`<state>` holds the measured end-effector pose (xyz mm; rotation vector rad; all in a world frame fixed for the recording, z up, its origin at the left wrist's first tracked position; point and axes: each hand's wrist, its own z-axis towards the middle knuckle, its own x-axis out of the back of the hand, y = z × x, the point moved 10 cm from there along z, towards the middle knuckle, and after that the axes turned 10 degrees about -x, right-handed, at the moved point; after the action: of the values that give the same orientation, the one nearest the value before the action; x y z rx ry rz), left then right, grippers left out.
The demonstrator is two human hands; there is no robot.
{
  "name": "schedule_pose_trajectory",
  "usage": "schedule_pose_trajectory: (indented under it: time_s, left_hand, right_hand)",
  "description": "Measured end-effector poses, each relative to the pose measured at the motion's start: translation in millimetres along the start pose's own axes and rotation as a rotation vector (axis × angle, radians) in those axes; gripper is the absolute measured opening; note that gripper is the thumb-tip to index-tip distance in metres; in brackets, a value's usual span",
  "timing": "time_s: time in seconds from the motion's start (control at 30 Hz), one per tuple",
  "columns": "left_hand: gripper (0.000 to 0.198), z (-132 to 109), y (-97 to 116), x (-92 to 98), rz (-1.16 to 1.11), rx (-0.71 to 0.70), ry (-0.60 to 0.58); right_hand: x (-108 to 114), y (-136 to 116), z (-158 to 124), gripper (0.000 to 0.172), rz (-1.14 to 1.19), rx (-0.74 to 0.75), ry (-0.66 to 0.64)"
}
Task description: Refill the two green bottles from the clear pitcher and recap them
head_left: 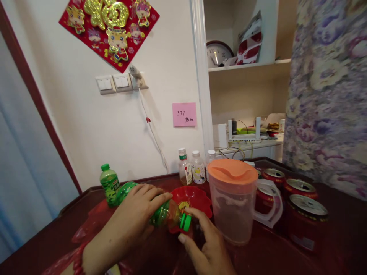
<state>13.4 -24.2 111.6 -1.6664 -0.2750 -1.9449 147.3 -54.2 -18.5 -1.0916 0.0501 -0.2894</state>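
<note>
My left hand [143,204] is wrapped over a plastic drink bottle [164,214] with a green label. The bottle is tilted onto its side, and its green cap [186,222] points toward my right hand [209,244]. Thumb and index finger of that hand are spread on either side of the cap; whether they touch it I cannot tell. Behind the bottle neck lies a red scalloped plate [200,198], partly hidden. Another green-capped bottle [109,185] stands upright at the left, beyond my left hand.
A clear pitcher [232,214] with an orange lid stands right of my right hand. Several red cans [306,225] are grouped beyond its handle. Three white-capped bottles [198,168] stand by the wall. Red plastic film [93,221] lies on the dark table [275,252].
</note>
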Motion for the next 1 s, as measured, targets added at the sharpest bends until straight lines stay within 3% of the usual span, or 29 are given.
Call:
schedule_pose_trajectory:
  time_s: [0.17,0.23,0.3,0.37,0.43,0.5,0.6,0.67,0.8,0.93,1.0]
  left_hand:
    - [0.081,2.3,-1.5,-2.5,-0.017,0.011,-0.014]
    - [0.078,3.6,-3.3,-5.1,-0.057,0.007,-0.016]
    - [0.072,3.7,-8.8,-6.1,-0.127,0.011,0.006]
    - [0.066,2.2,-19.0,-3.0,-0.211,0.033,0.068]
    - [0.063,-0.8,-33.3,3.7,-0.319,0.083,0.171]
    - [0.063,-5.4,-51.0,10.8,-0.478,0.174,0.317]
    - [0.067,-12.7,-73.6,9.3,-0.764,0.334,0.556]
    - [0.068,-11.7,-77.7,-2.7,-0.930,0.385,0.657]
    - [0.071,1.6,-70.6,-44.5,-1.176,0.426,0.698]
    - [0.073,15.7,-63.2,-83.2,-1.294,0.433,0.683]
    - [0.075,21.0,-61.6,-95.8,-1.312,0.419,0.679]
  right_hand:
    - [-9.0,10.9,1.1,0.027,0.053,-0.140,-0.105]
    - [-2.6,0.2,1.0,0.022,0.010,-0.065,-0.053]
    - [13.0,-19.7,-0.9,0.027,-0.042,0.076,0.088]
    - [24.9,-40.1,-5.4,0.031,-0.095,0.214,0.203]
    - [24.1,-52.3,-8.5,0.032,-0.150,0.301,0.220]
    - [2.4,-52.0,-10.0,0.036,-0.237,0.344,0.096]
    - [-54.2,-28.7,-23.2,0.035,-0.494,0.423,-0.147]
    - [-77.7,-10.5,-35.8,0.016,-0.694,0.512,-0.097]
    - [-89.4,27.0,-43.6,0.020,-0.784,0.419,-0.047]
    - [-90.2,22.0,-47.2,0.019,-0.772,0.521,-0.090]
    - [-97.3,13.0,-49.1,0.031,-0.757,0.595,-0.132]
